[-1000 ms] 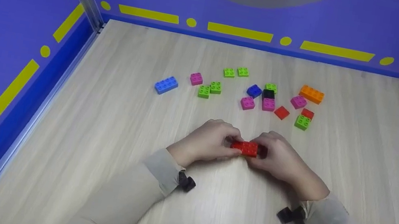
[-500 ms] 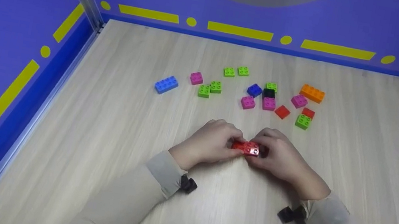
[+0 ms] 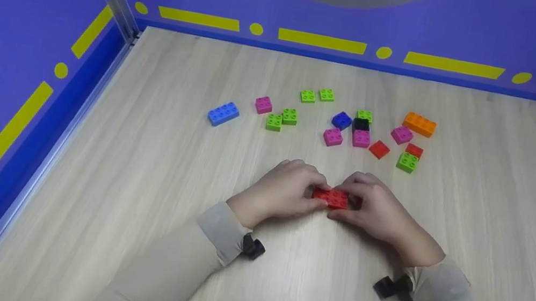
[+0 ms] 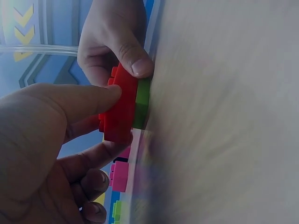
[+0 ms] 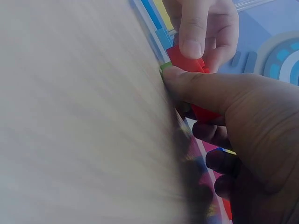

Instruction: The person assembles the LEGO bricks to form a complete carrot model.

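A long red toy brick [image 3: 337,199] is between both hands near the middle of the table, studs up. Under it, the left wrist view shows a green brick [image 4: 142,103], flush against the red one's underside. My left hand [image 3: 286,190] pinches the left end of the red brick, thumb [image 4: 105,95] on its near side. From the right, my right hand [image 3: 377,211] pinches the green brick, its thumb [image 5: 180,79] lying across the lower edge of the stack and hiding much of the green. The stack sits close over the wooden table [image 3: 299,286].
Beyond the hands lie several loose bricks: a light blue one [image 3: 223,114] at left, pink [image 3: 263,105] and green ones [image 3: 274,122], a dark blue [image 3: 342,120], a black [image 3: 361,124], a flat red [image 3: 379,149] and an orange [image 3: 419,124]. Blue walls [image 3: 323,12] stand behind.
Both hands stay nearly in place on the bricks. The red brick has shifted slightly right, and the glare on its studs from half a second ago is gone.
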### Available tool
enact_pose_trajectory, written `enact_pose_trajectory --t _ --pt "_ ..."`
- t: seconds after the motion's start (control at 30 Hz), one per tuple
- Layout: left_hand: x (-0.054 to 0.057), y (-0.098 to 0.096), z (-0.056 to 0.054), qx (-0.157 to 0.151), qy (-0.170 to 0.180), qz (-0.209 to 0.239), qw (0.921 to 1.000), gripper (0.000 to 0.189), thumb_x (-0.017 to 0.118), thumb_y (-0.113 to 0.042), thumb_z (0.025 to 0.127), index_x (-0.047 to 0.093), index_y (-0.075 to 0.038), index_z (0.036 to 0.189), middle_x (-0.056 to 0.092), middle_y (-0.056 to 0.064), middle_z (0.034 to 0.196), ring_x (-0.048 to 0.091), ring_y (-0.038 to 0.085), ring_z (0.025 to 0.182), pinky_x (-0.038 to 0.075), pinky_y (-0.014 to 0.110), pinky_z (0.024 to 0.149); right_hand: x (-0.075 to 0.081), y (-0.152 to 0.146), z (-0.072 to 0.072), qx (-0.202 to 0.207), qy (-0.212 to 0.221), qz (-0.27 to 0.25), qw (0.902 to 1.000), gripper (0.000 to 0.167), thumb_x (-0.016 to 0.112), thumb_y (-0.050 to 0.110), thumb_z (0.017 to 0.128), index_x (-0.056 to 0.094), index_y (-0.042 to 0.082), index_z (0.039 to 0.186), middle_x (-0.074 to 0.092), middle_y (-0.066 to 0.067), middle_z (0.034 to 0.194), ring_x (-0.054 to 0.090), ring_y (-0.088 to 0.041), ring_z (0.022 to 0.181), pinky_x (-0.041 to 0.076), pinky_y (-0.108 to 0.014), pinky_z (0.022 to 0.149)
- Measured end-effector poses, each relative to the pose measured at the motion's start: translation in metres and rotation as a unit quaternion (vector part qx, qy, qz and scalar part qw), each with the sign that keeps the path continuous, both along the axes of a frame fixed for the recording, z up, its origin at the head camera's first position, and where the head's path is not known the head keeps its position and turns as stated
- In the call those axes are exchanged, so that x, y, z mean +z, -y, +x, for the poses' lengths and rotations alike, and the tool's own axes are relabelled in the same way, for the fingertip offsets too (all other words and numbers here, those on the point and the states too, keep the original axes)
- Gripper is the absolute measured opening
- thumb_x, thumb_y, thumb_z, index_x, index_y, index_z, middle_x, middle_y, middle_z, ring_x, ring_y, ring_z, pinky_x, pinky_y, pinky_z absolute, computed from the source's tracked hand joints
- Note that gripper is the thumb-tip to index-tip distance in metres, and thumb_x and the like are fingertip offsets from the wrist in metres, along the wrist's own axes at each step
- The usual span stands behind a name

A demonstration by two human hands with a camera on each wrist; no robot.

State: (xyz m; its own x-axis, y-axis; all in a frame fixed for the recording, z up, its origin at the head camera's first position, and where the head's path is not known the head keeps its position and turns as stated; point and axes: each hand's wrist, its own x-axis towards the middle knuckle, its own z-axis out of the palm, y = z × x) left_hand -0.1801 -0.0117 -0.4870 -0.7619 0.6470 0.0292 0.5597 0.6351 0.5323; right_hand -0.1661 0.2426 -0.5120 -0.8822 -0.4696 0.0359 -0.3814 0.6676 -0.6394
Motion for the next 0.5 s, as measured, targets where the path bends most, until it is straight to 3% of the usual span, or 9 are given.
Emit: enact_pose_trajectory --t 0.2,0.5 --pt "0.0006 -0.0024 -0.0006 -0.001 0.005 -0.002 1.0000 0.025 0.083 -0.037 0.104 0.085 -0.021 0.122 0.080 -0.004 0.108 0.059 0.017 0.095 0.050 0.038 0.091 0.0010 -0.0012 0.0011 0.004 -0.009 -0.012 0.9999 0.031 0.099 0.024 0.089 0.087 0.017 0.117 0.078 0.004 0.113 0.067 -0.015 0.105 0.060 -0.034 0.096" --pt "-0.0070 0.0036 -0.0060 -0.011 0.033 0.042 0.9985 0.027 0.083 -0.038 0.101 0.083 -0.020 0.122 0.080 -0.003 0.116 0.062 0.020 0.103 0.050 0.039 0.097 0.0034 0.0049 0.0030 0.013 -0.042 0.022 0.9988 0.027 0.097 0.025 0.092 0.088 0.013 0.114 0.078 0.001 0.109 0.062 -0.017 0.101 0.056 -0.036 0.089"
